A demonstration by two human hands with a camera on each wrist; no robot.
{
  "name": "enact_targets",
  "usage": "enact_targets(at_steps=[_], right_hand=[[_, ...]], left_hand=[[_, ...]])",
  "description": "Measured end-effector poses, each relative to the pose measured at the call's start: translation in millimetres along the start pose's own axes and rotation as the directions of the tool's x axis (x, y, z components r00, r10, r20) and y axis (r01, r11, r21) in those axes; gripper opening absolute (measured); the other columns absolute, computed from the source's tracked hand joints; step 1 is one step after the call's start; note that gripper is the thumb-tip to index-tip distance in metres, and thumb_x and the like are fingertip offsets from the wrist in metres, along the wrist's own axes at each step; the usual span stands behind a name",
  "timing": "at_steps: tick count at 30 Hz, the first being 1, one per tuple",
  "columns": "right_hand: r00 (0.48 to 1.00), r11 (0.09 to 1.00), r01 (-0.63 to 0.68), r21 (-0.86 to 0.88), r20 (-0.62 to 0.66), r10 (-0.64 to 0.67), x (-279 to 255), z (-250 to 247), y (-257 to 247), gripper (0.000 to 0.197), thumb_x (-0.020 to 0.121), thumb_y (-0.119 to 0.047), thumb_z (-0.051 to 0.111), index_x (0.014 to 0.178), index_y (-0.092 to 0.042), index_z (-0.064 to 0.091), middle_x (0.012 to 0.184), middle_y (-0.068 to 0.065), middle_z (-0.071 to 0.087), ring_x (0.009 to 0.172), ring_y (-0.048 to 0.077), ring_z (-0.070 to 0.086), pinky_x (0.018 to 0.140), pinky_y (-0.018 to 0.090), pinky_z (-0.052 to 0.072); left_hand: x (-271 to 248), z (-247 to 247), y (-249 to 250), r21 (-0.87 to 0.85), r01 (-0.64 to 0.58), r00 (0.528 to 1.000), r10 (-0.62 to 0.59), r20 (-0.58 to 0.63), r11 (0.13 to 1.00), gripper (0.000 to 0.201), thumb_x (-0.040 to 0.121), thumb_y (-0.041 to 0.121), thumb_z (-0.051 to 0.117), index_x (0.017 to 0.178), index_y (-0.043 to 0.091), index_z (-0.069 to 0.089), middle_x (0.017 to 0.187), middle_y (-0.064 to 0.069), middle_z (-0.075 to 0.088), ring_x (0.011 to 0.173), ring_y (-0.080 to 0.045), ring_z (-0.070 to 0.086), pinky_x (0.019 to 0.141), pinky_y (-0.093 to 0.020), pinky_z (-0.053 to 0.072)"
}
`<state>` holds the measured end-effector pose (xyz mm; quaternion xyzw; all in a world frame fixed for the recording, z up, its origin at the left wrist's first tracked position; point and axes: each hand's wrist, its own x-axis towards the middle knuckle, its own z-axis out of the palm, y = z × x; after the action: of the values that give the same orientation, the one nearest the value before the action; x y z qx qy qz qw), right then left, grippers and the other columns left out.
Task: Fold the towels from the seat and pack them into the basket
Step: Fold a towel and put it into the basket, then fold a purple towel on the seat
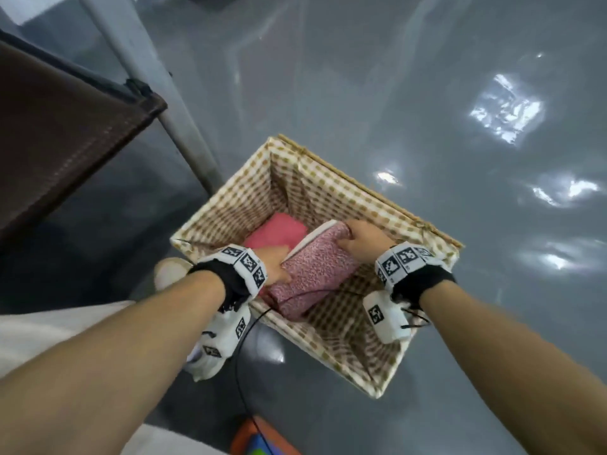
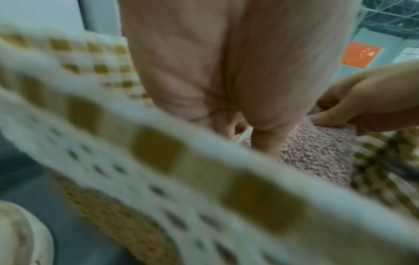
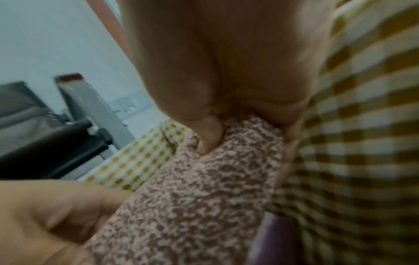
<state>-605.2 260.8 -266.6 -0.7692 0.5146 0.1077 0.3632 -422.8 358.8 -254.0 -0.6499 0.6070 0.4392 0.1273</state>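
Observation:
A folded, pink-speckled towel (image 1: 312,270) sits inside the basket (image 1: 423,234), which is lined with tan checked cloth. My left hand (image 1: 276,266) grips the towel's near left end, and my right hand (image 1: 358,239) grips its far right end. In the right wrist view the thumb (image 3: 209,132) digs into the speckled towel (image 3: 204,197). The left wrist view shows the same towel (image 2: 317,157) past the blurred basket rim (image 2: 158,152). A folded plain pink towel (image 1: 279,233) lies in the basket to the left. Both hands' fingertips are hidden by cloth.
The basket stands on a glossy grey floor (image 1: 427,93). A dark brown seat (image 1: 59,152) with a grey metal leg (image 1: 184,133) is at the upper left. My shoe (image 1: 170,270) is beside the basket's left corner. A black cable (image 1: 243,356) hangs below my left wrist.

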Motion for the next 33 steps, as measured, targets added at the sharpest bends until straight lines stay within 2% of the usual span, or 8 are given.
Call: enact_targets(at_steps=[6,8,11,16,19,24,29,33], right_hand=[[0.974,0.959,-0.169,-0.229,0.107,0.198,17,25,21,0.028,0.09,-0.02,0.054,0.115,-0.011,0.063,0.105,0.012,0.066,0.097,0.031,0.062,0.08,0.032,0.049],[0.965,0.924,-0.146,-0.353,0.154,0.211,19,37,25,0.04,0.089,-0.024,0.06,0.126,-0.012,0.056,0.12,0.012,0.06,0.108,0.031,0.058,0.091,0.039,0.05],[0.964,0.892,-0.139,-0.431,0.147,0.221,15,47,25,0.049,0.089,-0.021,0.061,0.134,-0.009,0.048,0.135,0.012,0.051,0.122,0.031,0.051,0.099,0.04,0.046],[0.979,0.9,-0.154,-0.408,0.057,0.194,4,28,-5,0.017,0.092,-0.011,0.051,0.103,-0.006,0.064,0.105,0.014,0.065,0.086,0.03,0.061,0.073,0.034,0.049],[0.997,0.893,-0.053,-0.447,0.031,0.074,-9,5,-41,0.02,0.092,-0.01,0.05,0.102,-0.006,0.067,0.101,0.012,0.067,0.09,0.028,0.064,0.076,0.031,0.052],[0.923,0.898,0.322,-0.299,-0.111,-0.368,-22,-37,-155,0.027,0.086,-0.007,0.052,0.107,-0.013,0.068,0.107,0.004,0.069,0.101,0.021,0.063,0.091,0.03,0.048],[0.735,0.728,0.604,-0.325,-0.126,-0.666,-40,-66,-321,0.022,0.087,-0.012,0.058,0.107,-0.015,0.068,0.109,0.006,0.07,0.107,0.023,0.062,0.088,0.023,0.041],[0.571,0.546,0.75,-0.374,-0.051,-0.819,-70,-56,-448,0.017,0.089,-0.019,0.059,0.102,-0.019,0.069,0.105,0.003,0.07,0.104,0.021,0.061,0.086,0.025,0.043]], left_hand=[[15,26,21,0.027,-0.094,0.978,0.087,0.189,0.995,0.033,0.095,0.025,0.05,0.116,0.002,0.06,0.119,-0.017,0.063,0.104,-0.031,0.059,0.088,-0.034,0.044],[13,24,20,0.021,-0.108,0.977,0.102,0.187,0.994,0.03,0.094,0.019,0.049,0.118,0.005,0.062,0.121,-0.013,0.063,0.102,-0.028,0.06,0.091,-0.035,0.045],[3,12,12,-0.077,-0.096,0.992,0.102,0.077,0.992,0.03,0.095,0.014,0.045,0.12,0.009,0.062,0.115,-0.01,0.067,0.098,-0.026,0.064,0.086,-0.032,0.05],[-33,-26,-14,-0.252,-0.064,0.989,0.027,-0.147,0.966,0.026,0.094,0.015,0.05,0.116,0.015,0.063,0.107,-0.002,0.069,0.093,-0.017,0.066,0.077,-0.023,0.05],[-70,-56,-29,-0.348,-0.073,0.954,-0.035,-0.296,0.935,0.021,0.093,0.013,0.051,0.109,0.015,0.065,0.096,-0.002,0.071,0.08,-0.015,0.067,0.051,-0.009,0.042],[-166,-124,-56,-0.364,-0.123,0.826,-0.108,-0.554,0.923,0.013,0.088,0.018,0.059,0.096,0.024,0.067,0.083,0.003,0.071,0.079,-0.011,0.067,0.074,-0.022,0.047],[-291,-166,-107,-0.381,-0.097,0.62,-0.244,-0.746,0.919,0.014,0.088,0.018,0.06,0.098,0.018,0.069,0.082,0.001,0.071,0.078,-0.012,0.066,0.071,-0.018,0.048],[-385,-158,-164,-0.479,-0.071,0.493,-0.386,-0.78,0.875,0.015,0.09,0.014,0.057,0.099,0.014,0.069,0.092,-0.006,0.071,0.082,-0.02,0.067,0.085,-0.039,0.052]])
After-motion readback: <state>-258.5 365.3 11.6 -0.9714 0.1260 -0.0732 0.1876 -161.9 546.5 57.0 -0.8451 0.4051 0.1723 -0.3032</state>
